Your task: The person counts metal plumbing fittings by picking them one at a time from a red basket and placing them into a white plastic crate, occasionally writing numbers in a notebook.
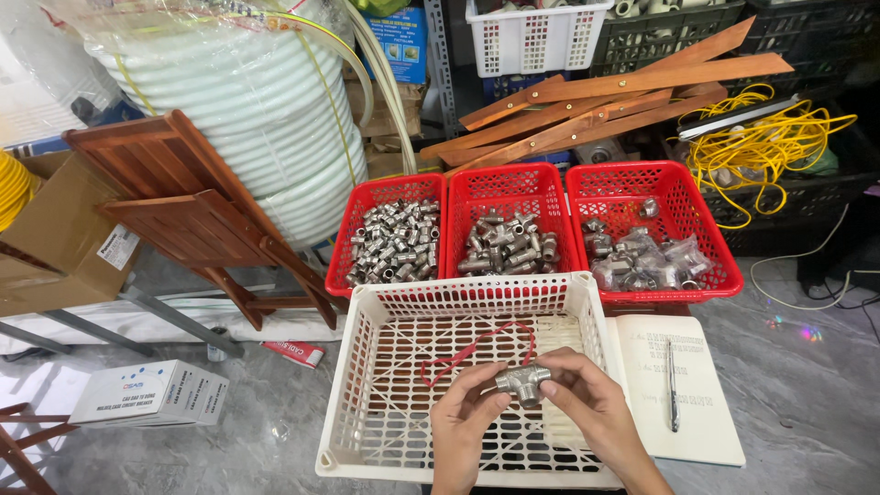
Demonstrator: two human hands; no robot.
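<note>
Low in the middle of the frame, the left hand (pixel 463 417) and right hand (pixel 587 403) pinch a silver T-shaped pipe fitting (pixel 522 381) between their fingertips, over a white plastic basket (pixel 353 367). A red string (pixel 477 353) lies inside it. Three red baskets (pixel 513 188) of metal fittings sit above. A white box (pixel 151 394) with a blue label lies lower left.

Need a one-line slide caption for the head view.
Both hands, left and right, hold a metal tee fitting over a white basket, three red baskets behind.
</note>
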